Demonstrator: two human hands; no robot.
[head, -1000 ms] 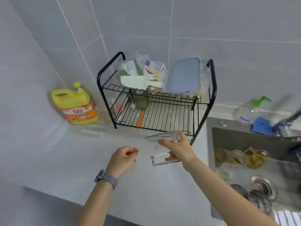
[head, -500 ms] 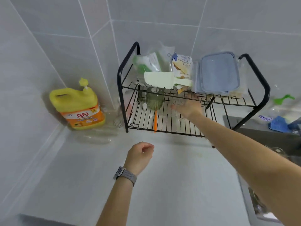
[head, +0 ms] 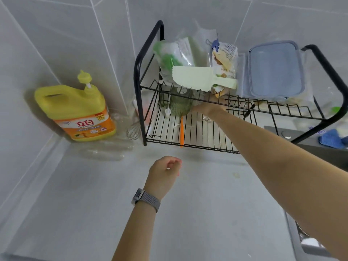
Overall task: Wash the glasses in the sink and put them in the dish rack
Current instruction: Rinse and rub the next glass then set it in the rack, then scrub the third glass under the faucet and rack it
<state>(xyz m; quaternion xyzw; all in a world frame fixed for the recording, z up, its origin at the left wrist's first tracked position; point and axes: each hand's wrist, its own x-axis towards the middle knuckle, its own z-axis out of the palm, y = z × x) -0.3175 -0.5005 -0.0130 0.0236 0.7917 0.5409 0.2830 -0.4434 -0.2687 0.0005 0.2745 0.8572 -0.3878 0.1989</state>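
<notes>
Clear glass (head: 207, 117) now on the dish rack (head: 188, 132) lower shelf, mid-back beside the green glass (head: 179, 103); a second ago over the counter. Right hand (head: 207, 108) on it, grip unclear. Left hand (head: 165, 173) loosely curled, empty. Release next.

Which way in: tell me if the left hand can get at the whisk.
Probably yes: the left hand hovers over bare counter, and the whisk lies outside the dish rack, beside the detergent jug.
</notes>
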